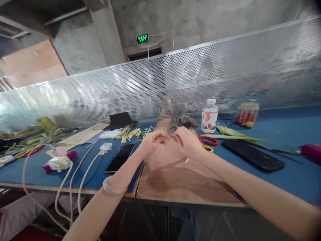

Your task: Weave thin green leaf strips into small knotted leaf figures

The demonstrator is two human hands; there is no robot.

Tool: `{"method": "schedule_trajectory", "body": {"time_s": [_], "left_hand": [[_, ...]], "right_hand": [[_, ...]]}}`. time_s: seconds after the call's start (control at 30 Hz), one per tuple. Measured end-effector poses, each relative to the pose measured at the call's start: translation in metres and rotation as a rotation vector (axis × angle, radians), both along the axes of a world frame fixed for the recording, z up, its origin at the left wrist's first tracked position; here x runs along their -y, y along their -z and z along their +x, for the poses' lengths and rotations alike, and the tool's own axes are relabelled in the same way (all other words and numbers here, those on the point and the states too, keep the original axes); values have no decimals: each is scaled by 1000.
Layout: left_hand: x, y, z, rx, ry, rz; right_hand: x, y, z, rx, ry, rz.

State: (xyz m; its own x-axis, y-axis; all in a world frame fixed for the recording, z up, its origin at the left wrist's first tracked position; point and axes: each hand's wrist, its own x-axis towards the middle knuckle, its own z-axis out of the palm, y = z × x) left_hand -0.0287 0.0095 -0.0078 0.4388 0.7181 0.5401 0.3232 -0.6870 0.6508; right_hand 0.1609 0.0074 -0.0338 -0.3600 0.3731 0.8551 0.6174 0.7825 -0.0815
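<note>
My left hand [151, 142] and my right hand [187, 142] meet above a brown wooden board [173, 180] on the blue table. Both hands pinch a thin green leaf strip [170, 135] stretched between their fingertips. A pale bangle [114, 189] sits on my left forearm. Behind the hands lies a bundle of grey twine [181, 120]. Red and yellow scissors [208, 142] lie just right of my right hand.
A plastic bottle [209, 116], a jar [247, 113] and long green leaves [238, 135] lie at the right, with a black phone [253, 154]. A second phone [120, 157], cut leaf pieces [130, 132], cables [75, 180] and a wrapper [56, 164] sit at the left. A perforated metal screen [175, 83] backs the table.
</note>
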Motion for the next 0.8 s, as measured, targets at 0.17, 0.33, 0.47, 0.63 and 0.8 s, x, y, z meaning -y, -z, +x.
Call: {"method": "schedule_trajectory", "body": {"time_s": [0.17, 0.33, 0.47, 0.63, 0.8], "left_hand": [[0, 1, 0, 20, 36, -27], [1, 1, 0, 10, 46, -45], [2, 0, 1, 24, 56, -59], [4, 0, 2, 57, 60, -97], [9, 0, 6, 94, 51, -258]], "right_hand": [[0, 1, -1, 28, -37, 79], [3, 0, -3, -1, -58, 92], [5, -1, -6, -44, -78, 75], [-1, -1, -1, -59, -79, 9], [-3, 0, -1, -70, -76, -76]]}}
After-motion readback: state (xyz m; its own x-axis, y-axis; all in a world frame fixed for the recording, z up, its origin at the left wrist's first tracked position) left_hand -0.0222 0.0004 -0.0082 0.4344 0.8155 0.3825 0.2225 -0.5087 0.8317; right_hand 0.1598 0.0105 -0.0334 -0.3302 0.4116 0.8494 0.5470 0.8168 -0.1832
